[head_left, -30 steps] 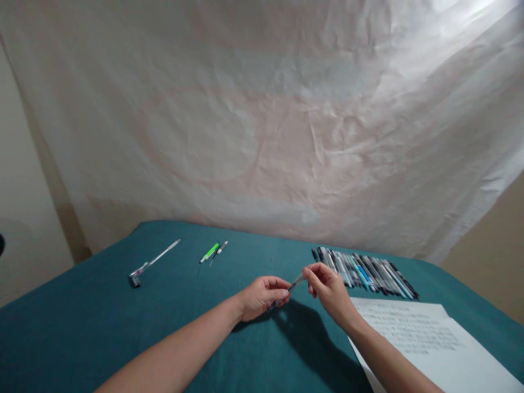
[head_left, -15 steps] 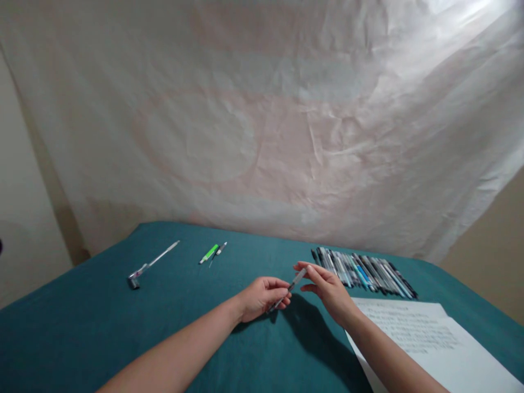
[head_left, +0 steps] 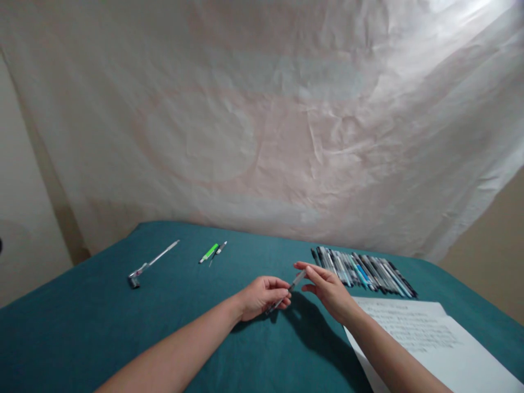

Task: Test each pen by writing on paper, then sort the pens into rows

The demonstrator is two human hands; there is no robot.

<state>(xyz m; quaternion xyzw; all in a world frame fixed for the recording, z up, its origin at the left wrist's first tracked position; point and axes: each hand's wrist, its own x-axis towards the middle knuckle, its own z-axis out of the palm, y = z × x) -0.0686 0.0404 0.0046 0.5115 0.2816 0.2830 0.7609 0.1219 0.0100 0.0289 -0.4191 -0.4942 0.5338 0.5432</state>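
Between my two hands a slim pen point(head_left: 298, 279) with a clear, greyish barrel is held at a slant above the green cloth. My left hand point(head_left: 264, 298) pinches its lower, darker part between thumb and fingers. The thumb and fingertips of my right hand point(head_left: 325, 285) close on the pale upper end, with the other fingers loosely spread. Fingers cover parts of the pen, so its tip is hard to make out. Just beyond my right hand lies a row of pens point(head_left: 364, 272), and written paper point(head_left: 413, 333) rests under my right forearm.
A green cloth point(head_left: 164, 333) covers the table. A bright green highlighter-like pen point(head_left: 209, 252) lies beside disassembled pen pieces point(head_left: 220, 250). Farther left are a clear pen tube point(head_left: 164, 251) and small dark and clear parts point(head_left: 134, 278). A pale sheet point(head_left: 262, 120) hangs behind.
Almost nothing differs. Both hands keep their grip on the pen, which has shifted only very slightly.
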